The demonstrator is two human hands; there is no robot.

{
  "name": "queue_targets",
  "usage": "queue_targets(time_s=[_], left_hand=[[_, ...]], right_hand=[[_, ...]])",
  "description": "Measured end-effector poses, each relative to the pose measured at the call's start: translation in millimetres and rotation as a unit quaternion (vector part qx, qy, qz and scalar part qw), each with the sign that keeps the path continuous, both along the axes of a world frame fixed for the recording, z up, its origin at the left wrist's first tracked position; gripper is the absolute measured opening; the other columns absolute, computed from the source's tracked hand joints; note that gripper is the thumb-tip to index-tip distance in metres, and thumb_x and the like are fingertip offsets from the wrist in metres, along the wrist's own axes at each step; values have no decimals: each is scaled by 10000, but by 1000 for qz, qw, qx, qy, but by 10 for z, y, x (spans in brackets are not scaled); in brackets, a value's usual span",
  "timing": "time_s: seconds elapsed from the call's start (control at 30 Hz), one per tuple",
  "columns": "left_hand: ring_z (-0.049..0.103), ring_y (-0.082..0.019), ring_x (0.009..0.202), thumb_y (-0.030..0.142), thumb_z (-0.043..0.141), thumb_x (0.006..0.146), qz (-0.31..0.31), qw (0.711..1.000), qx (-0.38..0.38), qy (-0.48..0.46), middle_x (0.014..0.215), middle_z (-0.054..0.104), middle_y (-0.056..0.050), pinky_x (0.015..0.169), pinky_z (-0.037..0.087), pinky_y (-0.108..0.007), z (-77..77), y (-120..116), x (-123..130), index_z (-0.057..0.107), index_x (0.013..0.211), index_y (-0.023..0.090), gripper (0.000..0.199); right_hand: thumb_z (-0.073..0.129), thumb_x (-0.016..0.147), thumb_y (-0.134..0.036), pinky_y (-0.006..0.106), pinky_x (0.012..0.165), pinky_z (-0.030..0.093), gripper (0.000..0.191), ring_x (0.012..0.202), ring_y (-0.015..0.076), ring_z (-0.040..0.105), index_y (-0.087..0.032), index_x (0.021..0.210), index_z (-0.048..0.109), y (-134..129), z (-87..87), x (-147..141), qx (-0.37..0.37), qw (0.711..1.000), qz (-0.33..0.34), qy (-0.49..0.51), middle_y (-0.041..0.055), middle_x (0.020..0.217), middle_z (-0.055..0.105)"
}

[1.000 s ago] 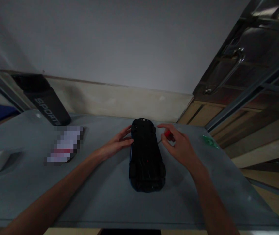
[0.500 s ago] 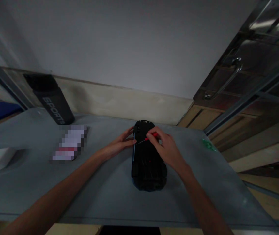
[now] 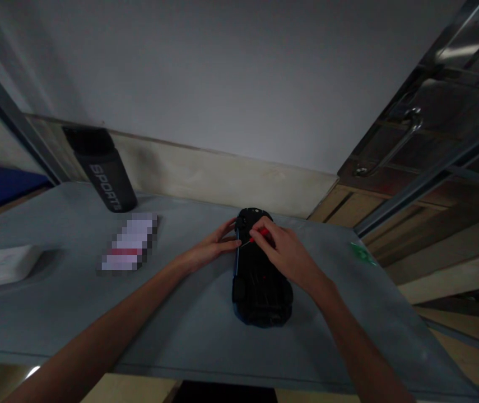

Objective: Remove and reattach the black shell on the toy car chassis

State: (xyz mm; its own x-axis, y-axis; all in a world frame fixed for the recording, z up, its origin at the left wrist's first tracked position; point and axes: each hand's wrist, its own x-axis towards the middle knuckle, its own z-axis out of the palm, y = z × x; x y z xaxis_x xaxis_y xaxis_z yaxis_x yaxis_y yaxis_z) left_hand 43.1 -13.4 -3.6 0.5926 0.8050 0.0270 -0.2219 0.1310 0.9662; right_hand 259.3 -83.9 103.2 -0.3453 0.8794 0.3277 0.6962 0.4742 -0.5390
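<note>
A toy car (image 3: 260, 291) lies upside down on the grey table, its black underside facing up and a strip of blue body along its left side. My left hand (image 3: 210, 250) holds the car's far left edge, with the thumb and fingers around a wheel. Between the thumb and fingers of my right hand (image 3: 283, 249) is a small screwdriver (image 3: 260, 232) with a red handle. Its thin metal shaft points left across the underside, close to my left thumb. Whether the tip touches a screw is too dark to tell.
On the left of the table (image 3: 180, 330) stand a dark sports bottle (image 3: 107, 173), a blurred-out phone (image 3: 130, 243) and a white block-shaped object (image 3: 6, 266). A crumpled green wrapper (image 3: 363, 253) lies near the right edge. Metal frame posts (image 3: 415, 184) rise at both sides, before a wall.
The head view has shifted slightly, so the scene sits a little further right. Both hands keep their places on the car, and the screwdriver stays at nearly the same slant.
</note>
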Motion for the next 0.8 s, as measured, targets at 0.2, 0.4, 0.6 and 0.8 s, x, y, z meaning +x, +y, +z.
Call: queue_targets(time_s=[0.2,0.4,0.6,0.8], left_hand=[[475,-398,1649,399,927,891,5,1000,-14,9,1892,337,-130,1346,391,-615,1,-3,-5,482,1730,371,950],[502,-411,1627,383,927,891,10,1000,-12,2,1860,417,-98,1336,418,-559,-13,-9,3,527,1709,356,911],[483,-394,1649,418,958,853,8,1000,-9,-1,1863,406,-127,1379,346,-616,-34,-1,3,509,1711,348,971],[529,-414,1608,452,933,882,8,1000,8,4,1716,603,-146,1338,409,-582,-28,-6,7,624,1598,289,796]], right_hand=[[546,1091,-225,331,788,475,82,814,208,703,-247,1074,623,5,138,-74,15,996,17,-83,31,936,764],[589,1089,-169,316,737,396,162,798,203,688,-229,1165,719,97,317,-180,21,980,25,-196,20,884,761],[512,1166,-244,347,716,404,250,816,243,743,-179,1180,754,106,424,-312,26,958,-31,-285,106,949,822],[571,1152,-214,331,738,409,187,889,236,764,-235,1201,751,141,423,-348,29,962,31,-271,63,991,831]])
